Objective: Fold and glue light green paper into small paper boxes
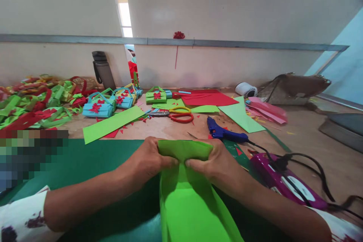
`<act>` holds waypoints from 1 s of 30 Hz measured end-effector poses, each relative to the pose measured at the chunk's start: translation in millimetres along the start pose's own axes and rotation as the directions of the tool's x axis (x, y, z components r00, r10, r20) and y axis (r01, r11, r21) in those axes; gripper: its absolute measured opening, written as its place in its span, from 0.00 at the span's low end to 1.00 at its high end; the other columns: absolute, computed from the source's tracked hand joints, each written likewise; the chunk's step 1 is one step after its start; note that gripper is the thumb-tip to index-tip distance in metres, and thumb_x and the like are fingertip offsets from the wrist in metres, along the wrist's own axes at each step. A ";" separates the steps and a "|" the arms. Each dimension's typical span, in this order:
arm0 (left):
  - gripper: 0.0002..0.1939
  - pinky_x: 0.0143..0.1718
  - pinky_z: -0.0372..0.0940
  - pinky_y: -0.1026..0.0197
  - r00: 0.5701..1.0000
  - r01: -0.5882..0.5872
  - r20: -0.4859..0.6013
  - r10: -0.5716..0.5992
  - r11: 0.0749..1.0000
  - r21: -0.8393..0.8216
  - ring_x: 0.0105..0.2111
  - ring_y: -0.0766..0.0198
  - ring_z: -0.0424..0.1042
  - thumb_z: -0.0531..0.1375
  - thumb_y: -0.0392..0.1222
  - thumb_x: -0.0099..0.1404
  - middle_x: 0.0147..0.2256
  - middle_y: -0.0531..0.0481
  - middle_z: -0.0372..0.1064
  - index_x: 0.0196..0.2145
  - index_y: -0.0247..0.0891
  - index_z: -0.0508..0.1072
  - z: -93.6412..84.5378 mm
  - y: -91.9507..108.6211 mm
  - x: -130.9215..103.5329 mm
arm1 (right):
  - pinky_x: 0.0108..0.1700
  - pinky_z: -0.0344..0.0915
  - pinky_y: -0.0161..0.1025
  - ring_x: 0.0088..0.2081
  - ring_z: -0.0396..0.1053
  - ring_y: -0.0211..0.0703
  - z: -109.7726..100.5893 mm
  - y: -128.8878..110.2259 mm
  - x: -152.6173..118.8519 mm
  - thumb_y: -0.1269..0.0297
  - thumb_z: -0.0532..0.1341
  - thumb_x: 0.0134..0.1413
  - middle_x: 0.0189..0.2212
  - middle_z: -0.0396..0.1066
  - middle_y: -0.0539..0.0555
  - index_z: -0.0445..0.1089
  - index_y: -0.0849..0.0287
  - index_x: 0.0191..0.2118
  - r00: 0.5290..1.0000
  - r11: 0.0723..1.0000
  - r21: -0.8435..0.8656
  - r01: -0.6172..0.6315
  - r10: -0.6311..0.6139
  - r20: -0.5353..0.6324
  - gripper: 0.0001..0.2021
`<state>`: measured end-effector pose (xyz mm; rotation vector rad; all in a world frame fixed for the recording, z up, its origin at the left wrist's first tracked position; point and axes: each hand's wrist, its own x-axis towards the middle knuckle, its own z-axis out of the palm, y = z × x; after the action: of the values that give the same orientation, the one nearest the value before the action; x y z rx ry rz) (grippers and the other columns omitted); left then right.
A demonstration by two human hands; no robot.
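A bright green sheet of paper (195, 208) hangs toward me over the green mat (110, 151), its far end curled up. My left hand (153, 159) grips that end at its left edge, thumb pressed on the near face. On the right edge, my right hand (211, 162) pinches it the same way, the two thumb tips close together. The fingers behind the paper are hidden. Beyond the hands lie scissors (181, 115) with red and yellow handles. To the right rests a blue glue gun (225, 132).
Small paper handbags (98, 107) and a heap of paper strips (34, 106) lie at the left, near a dark bottle (103, 70). Red sheets (210, 97) lie at the back. A purple power strip (286, 181) with black cables and a brown handbag (295, 89) are at right.
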<state>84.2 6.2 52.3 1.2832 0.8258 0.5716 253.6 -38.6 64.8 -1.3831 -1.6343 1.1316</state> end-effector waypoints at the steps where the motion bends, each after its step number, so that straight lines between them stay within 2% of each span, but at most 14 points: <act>1: 0.12 0.27 0.63 0.66 1.000 0.004 0.006 -0.004 1.000 -0.005 0.25 0.65 0.70 0.60 0.29 0.47 0.25 0.53 0.74 0.31 0.34 0.78 0.3 0.1 0.0 | 0.23 0.55 0.30 0.23 0.59 0.34 0.1 1.1 0.1 0.72 0.56 0.42 0.22 0.64 0.46 0.69 0.62 0.28 1.000 1.000 0.007 -0.003 0.003 0.007 0.05; 8: 0.10 0.28 0.63 0.64 0.999 0.033 0.005 -0.033 0.999 -0.008 0.25 0.64 0.69 0.61 0.30 0.46 0.24 0.52 0.73 0.30 0.32 0.77 3.0 0.6 -0.7 | 0.22 0.56 0.30 0.21 0.60 0.34 1.5 -1.7 -1.4 0.73 0.56 0.42 0.20 0.64 0.46 0.69 0.62 0.24 1.000 1.000 0.022 -0.012 0.012 -0.004 0.05; 13: 0.07 0.26 0.61 0.65 0.999 0.027 -0.018 -0.027 1.000 0.013 0.23 0.67 0.67 0.61 0.30 0.45 0.23 0.53 0.71 0.26 0.31 0.74 2.6 1.2 -1.1 | 0.23 0.55 0.31 0.23 0.59 0.33 -1.2 -4.0 -2.5 0.74 0.55 0.42 0.23 0.65 0.45 0.68 0.60 0.27 1.000 0.996 -0.089 0.013 -0.015 -0.018 0.05; 16: 0.04 0.23 0.58 0.68 1.000 -0.010 -0.022 0.011 0.999 0.030 0.20 0.71 0.63 0.60 0.29 0.45 0.20 0.57 0.67 0.23 0.32 0.72 1.3 0.9 -0.9 | 0.21 0.50 0.31 0.21 0.54 0.32 -3.2 -3.9 -2.5 0.75 0.55 0.40 0.19 0.59 0.44 0.64 0.59 0.24 0.999 0.987 -0.160 0.006 -0.011 -0.032 0.04; 20: 0.03 0.19 0.54 0.70 0.999 0.001 -0.041 0.001 0.999 0.052 0.17 0.74 0.58 0.60 0.30 0.44 0.16 0.59 0.63 0.20 0.33 0.69 0.4 -0.3 0.0 | 0.20 0.45 0.30 0.19 0.49 0.30 -5.1 -2.8 -2.5 0.79 0.54 0.37 0.16 0.52 0.42 0.59 0.59 0.22 0.999 0.986 -0.163 -0.026 0.030 0.019 0.07; 25: 0.05 0.20 0.56 0.70 0.995 0.081 -0.074 -0.074 0.992 0.094 0.19 0.72 0.62 0.60 0.31 0.45 0.18 0.55 0.68 0.24 0.32 0.73 0.6 -0.3 -0.7 | 0.22 0.51 0.29 0.22 0.55 0.31 -6.1 2.6 -2.6 0.79 0.55 0.39 0.19 0.59 0.44 0.59 0.59 0.22 0.993 0.995 -0.079 -0.061 0.069 0.095 0.08; 30: 0.05 0.23 0.61 0.68 0.999 0.046 -0.023 -0.043 0.986 0.162 0.22 0.70 0.66 0.62 0.33 0.47 0.23 0.50 0.73 0.25 0.31 0.75 -0.2 0.1 -2.5 | 0.24 0.53 0.29 0.23 0.58 0.32 -6.6 7.5 -4.0 0.79 0.56 0.42 0.21 0.63 0.45 0.60 0.59 0.24 0.983 0.995 -0.072 -0.067 0.078 0.164 0.07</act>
<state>82.5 4.4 52.8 1.4064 0.9300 0.4892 263.1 -41.0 60.4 -1.4326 -1.7655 1.2760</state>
